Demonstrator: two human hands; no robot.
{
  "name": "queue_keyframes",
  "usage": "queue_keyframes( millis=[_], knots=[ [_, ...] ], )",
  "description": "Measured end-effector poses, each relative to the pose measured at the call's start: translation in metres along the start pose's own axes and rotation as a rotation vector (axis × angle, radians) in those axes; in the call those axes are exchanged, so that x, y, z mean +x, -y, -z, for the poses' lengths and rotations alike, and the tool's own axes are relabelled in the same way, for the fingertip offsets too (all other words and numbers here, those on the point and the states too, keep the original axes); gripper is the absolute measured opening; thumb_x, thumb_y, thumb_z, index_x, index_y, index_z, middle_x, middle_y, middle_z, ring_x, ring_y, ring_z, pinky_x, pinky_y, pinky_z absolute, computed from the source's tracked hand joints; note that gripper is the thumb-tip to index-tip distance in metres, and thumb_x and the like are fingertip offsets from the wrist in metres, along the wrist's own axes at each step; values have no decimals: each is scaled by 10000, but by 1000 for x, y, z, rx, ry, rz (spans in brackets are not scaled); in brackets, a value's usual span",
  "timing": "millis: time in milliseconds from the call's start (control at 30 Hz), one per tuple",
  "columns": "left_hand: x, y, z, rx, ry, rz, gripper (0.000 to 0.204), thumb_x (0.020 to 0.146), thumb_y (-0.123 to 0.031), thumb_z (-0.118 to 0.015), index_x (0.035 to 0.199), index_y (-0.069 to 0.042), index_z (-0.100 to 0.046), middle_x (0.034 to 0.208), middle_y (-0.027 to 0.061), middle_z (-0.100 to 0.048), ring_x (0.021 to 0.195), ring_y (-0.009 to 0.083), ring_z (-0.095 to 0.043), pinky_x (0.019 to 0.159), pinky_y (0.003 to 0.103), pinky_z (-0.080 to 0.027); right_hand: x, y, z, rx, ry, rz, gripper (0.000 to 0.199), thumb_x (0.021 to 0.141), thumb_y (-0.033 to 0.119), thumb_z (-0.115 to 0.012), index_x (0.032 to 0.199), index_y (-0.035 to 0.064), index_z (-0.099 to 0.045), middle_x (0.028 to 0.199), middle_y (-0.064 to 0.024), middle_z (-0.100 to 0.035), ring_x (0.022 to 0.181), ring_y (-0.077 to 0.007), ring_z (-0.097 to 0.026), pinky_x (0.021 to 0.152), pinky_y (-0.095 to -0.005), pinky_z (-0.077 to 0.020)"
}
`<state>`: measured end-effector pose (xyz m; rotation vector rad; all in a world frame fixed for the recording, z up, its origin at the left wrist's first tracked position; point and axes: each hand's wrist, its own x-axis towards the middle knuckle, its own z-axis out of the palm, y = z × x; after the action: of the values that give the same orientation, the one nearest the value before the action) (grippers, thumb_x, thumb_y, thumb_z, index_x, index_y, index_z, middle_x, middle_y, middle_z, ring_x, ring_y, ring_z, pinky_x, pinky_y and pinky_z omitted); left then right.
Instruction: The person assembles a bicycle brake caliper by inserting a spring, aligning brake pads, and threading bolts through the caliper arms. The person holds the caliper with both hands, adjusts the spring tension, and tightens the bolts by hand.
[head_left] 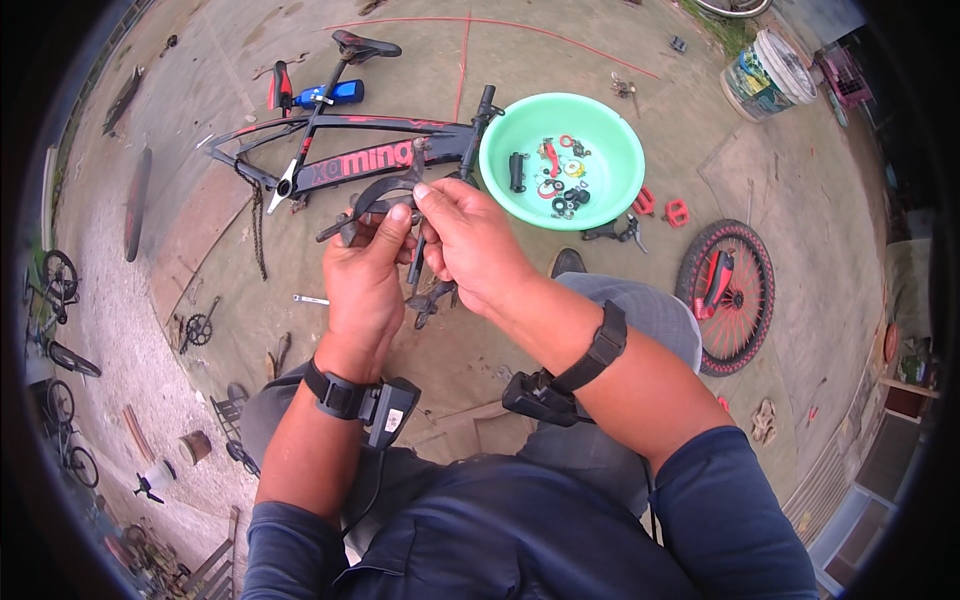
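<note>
Both hands are raised in front of me, closed round a dark bike part with a curved black band (385, 190) and rod-like ends; its exact kind is not clear. My left hand (362, 275) pinches its left side between thumb and fingers. On the other side, my right hand (468, 240) grips it with the thumb on top near the band. The fingertips partly cover the part. Just beyond the hands, a black and red bicycle frame (345, 122) lies on the ground with its saddle (366, 46) attached.
A mint-green basin (625, 195) holding small bike parts stands right of the frame. Red pedals (676, 213) and a spoked wheel (738, 298) lie further right. Left are a chain (257, 225), a crankset (198, 328) and a wrench (311, 299). A bucket (770, 75) stands far right.
</note>
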<state>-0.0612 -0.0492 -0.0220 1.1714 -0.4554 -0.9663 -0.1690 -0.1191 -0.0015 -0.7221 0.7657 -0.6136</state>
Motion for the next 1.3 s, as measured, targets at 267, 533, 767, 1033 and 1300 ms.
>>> queue_keyframes(
  millis=[267,533,767,1033,1300],
  knots=[
    [-2,-5,1,15,34,-21,97,938,-84,-677,1029,-51,-676,892,7,-671,738,99,-583,652,245,-454,-2,1,-1,-11,22,-3,210,1023,255,-552,1029,47,-582,677,9,-496,464,-59,-447,390,-218,-325],
    [-5,-9,-5,12,1,-53,111,915,-76,-705,1012,-39,-666,851,14,-654,708,81,-542,640,237,-431,-4,4,0,44,52,-26,189,1018,252,-551,1025,65,-575,695,0,-510,472,-73,-461,398,-218,-315],
    [-6,-13,-7,71,34,-77,109,911,-86,-716,988,-40,-655,823,1,-652,690,68,-521,633,228,-419,-4,6,7,197,72,-126,169,992,252,-544,982,86,-575,723,-29,-563,503,-117,-508,420,-243,-345],
    [-6,-14,-5,152,20,-116,120,920,-104,-714,982,-35,-638,814,0,-648,684,62,-527,624,227,-426,-3,4,7,185,60,-127,165,985,259,-540,964,99,-574,733,-30,-568,531,-124,-525,437,-246,-356],
    [-5,-11,-3,131,-6,-81,108,924,-88,-697,1013,-41,-656,835,18,-644,723,97,-565,643,251,-439,-4,-2,2,148,36,-72,156,987,247,-559,1046,102,-565,776,-19,-557,556,-110,-516,454,-236,-359]
  ],
)
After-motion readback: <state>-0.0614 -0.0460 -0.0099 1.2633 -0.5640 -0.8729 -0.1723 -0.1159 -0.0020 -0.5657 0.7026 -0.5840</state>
